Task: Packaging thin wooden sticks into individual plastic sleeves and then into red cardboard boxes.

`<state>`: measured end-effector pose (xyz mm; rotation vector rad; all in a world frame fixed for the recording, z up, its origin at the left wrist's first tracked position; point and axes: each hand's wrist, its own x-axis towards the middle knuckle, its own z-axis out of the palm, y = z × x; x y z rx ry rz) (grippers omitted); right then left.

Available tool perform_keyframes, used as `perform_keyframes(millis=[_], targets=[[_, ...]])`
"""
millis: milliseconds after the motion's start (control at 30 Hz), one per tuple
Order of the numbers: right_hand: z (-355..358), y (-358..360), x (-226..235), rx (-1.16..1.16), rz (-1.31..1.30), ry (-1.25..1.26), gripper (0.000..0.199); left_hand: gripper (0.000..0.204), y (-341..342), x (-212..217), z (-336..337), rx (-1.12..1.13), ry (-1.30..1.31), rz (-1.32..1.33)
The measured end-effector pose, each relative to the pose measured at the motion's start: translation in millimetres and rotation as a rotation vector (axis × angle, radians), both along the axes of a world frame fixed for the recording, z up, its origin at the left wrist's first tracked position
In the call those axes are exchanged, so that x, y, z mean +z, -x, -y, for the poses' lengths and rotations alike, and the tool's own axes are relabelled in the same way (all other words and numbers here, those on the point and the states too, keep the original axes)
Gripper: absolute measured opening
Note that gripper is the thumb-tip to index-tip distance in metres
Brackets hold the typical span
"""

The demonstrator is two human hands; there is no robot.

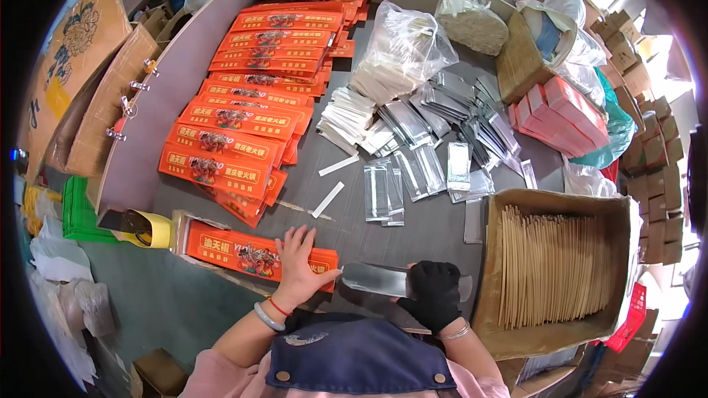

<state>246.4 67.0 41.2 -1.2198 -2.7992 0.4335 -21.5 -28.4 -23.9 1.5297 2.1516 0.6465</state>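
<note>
My left hand (299, 269) is bare, its fingers spread over a red printed paper sleeve (228, 250) lying in a shallow cardboard tray. Its thumb tip reaches the left end of a long, clear, silvery plastic packet (375, 280). My right hand (434, 295), in a black glove, is closed around the right part of that packet, close to the table's front edge. Whatever the packet contains is too glossy to make out. Beyond my hands lie several similar silvery packets (383, 191) and two loose white paper strips (329, 200).
Overlapping red sleeves (221, 155) cover the left side of the table. White paper-wrapped pieces (346, 114) and a clear bag (405, 44) stand at the back. At right is a cardboard box (483, 309) of wooden chopsticks (553, 269). Pink packs (564, 114) and another person (560, 4) are farther off.
</note>
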Motion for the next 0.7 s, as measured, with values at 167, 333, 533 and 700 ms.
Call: perform_keyframes(millis=[167, 333, 533, 700], targets=[[20, 54, -48, 0.113, -0.104, 0.122, 0.071, 0.094, -1, 6, -6, -0.065, 0.079, -0.003], [-33, 63, -47, -0.037, -0.292, -0.017, 0.086, 0.077, 17, 11, -22, -0.151, 0.068, 0.017], [-148, 106, -71, -0.520, -0.086, 0.003, 0.107, 0.026, 29, -16, -96, 0.059, -0.114, -0.145], [-134, 74, -83, -0.144, -0.047, 0.045, 0.096, 0.019, 46, -30, -93, -0.065, -0.153, -0.081]])
